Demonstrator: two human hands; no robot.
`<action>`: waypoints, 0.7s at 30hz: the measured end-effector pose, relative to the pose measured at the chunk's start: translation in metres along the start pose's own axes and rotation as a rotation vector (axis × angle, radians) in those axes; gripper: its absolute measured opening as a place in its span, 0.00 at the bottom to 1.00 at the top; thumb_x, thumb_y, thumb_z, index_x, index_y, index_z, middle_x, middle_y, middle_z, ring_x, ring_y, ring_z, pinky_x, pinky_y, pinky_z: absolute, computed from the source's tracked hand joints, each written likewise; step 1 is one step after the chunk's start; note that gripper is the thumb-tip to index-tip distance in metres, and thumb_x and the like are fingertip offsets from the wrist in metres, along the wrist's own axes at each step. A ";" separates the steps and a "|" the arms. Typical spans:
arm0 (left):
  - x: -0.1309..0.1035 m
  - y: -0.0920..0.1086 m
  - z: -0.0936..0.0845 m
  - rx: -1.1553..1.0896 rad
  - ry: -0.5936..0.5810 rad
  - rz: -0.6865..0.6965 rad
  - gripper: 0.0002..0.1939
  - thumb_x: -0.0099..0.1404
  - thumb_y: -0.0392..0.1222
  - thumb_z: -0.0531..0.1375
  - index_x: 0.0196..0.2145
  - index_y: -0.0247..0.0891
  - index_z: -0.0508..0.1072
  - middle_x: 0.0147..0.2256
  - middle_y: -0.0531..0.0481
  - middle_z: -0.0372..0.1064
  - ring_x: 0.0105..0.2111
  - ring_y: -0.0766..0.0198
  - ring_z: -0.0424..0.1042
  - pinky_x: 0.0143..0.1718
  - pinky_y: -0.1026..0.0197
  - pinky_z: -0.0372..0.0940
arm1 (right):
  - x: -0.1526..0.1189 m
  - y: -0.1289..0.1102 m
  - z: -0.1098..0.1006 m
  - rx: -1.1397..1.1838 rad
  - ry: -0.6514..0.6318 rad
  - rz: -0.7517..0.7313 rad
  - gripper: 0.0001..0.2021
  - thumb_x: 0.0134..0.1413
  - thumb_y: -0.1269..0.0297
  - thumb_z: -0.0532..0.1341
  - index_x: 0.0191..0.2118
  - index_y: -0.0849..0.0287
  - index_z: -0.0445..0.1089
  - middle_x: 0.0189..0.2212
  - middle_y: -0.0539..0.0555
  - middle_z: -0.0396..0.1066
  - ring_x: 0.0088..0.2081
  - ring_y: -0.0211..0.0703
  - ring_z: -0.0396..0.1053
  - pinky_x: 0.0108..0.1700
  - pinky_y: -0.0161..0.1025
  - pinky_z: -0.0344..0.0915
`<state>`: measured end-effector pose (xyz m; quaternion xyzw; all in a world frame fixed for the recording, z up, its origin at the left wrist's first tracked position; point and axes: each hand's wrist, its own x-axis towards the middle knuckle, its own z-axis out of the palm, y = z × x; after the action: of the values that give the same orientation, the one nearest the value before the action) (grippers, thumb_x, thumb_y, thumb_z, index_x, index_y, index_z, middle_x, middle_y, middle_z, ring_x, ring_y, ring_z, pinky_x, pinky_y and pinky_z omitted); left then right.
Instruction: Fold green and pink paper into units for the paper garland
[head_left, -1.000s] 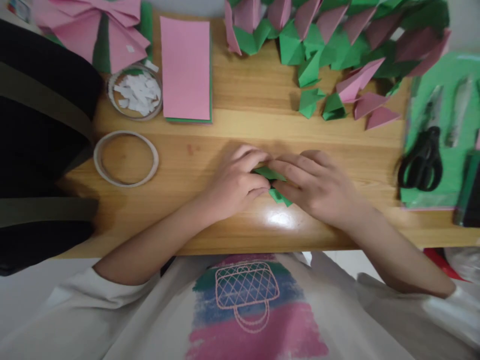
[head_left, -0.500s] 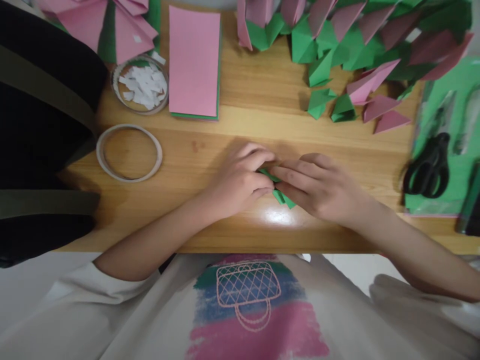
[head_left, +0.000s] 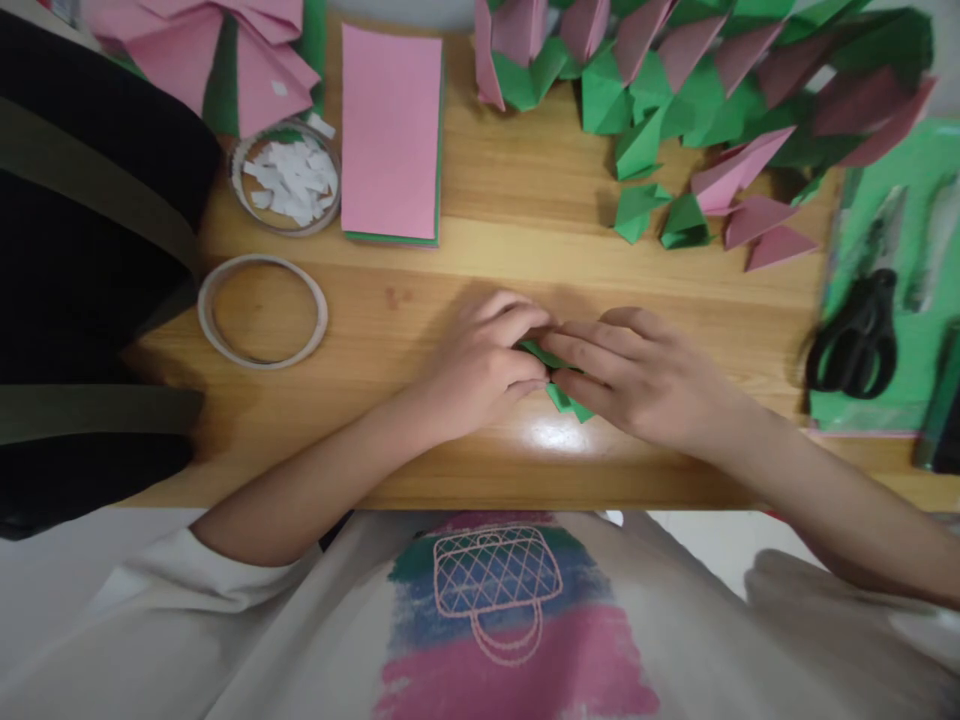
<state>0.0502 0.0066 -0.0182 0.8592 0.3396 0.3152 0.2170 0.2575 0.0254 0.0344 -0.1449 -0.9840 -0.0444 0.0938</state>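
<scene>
A small folded green paper (head_left: 568,402) lies on the wooden table (head_left: 420,460) near its front edge, mostly covered by my fingers. My left hand (head_left: 491,360) closes on its left side, fingers bent and fingertips on the paper. From the right, my right hand (head_left: 637,375) presses on the same paper, its fingers together and nearly touching those of my left hand. Lower corners of the green paper stick out below the fingers. How the folds run under my hands is hidden.
Pink sheets (head_left: 391,135) are stacked at the back, beside a round dish of white paper bits (head_left: 292,182). A tape ring (head_left: 262,312) lies left. Folded green and pink pieces (head_left: 682,85) stand back right. Black scissors (head_left: 855,330) rest on green packaging (head_left: 862,410).
Both hands keep nearly the same grip on the green paper. The whole view has shifted very slightly, with the objects at the back a little lower in the picture.
</scene>
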 end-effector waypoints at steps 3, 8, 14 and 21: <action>-0.001 -0.001 0.000 -0.012 0.006 0.008 0.11 0.65 0.38 0.62 0.26 0.38 0.79 0.44 0.43 0.72 0.48 0.54 0.66 0.49 0.49 0.68 | -0.003 0.000 -0.004 0.014 -0.043 0.018 0.10 0.66 0.72 0.54 0.40 0.62 0.74 0.46 0.58 0.78 0.44 0.45 0.74 0.42 0.43 0.66; 0.000 0.000 0.000 -0.029 0.010 0.014 0.11 0.65 0.37 0.61 0.26 0.39 0.80 0.45 0.42 0.72 0.48 0.53 0.66 0.48 0.48 0.68 | -0.007 -0.002 -0.004 0.016 0.010 0.062 0.07 0.64 0.72 0.57 0.39 0.64 0.74 0.43 0.57 0.79 0.40 0.45 0.75 0.41 0.42 0.66; 0.001 0.000 0.001 -0.042 0.033 0.014 0.09 0.64 0.37 0.63 0.25 0.38 0.80 0.45 0.41 0.73 0.47 0.52 0.67 0.48 0.47 0.68 | -0.008 -0.006 -0.002 0.052 0.042 0.128 0.07 0.65 0.69 0.57 0.41 0.64 0.73 0.43 0.56 0.79 0.39 0.42 0.75 0.41 0.40 0.65; 0.001 -0.001 0.001 -0.024 0.042 0.024 0.08 0.63 0.36 0.64 0.25 0.38 0.80 0.44 0.42 0.74 0.47 0.53 0.67 0.48 0.49 0.69 | -0.012 -0.006 0.003 0.012 0.017 0.125 0.08 0.64 0.69 0.58 0.38 0.63 0.74 0.44 0.57 0.79 0.41 0.45 0.75 0.42 0.41 0.64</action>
<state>0.0514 0.0076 -0.0193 0.8536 0.3301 0.3399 0.2164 0.2663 0.0164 0.0285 -0.2050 -0.9724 -0.0335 0.1058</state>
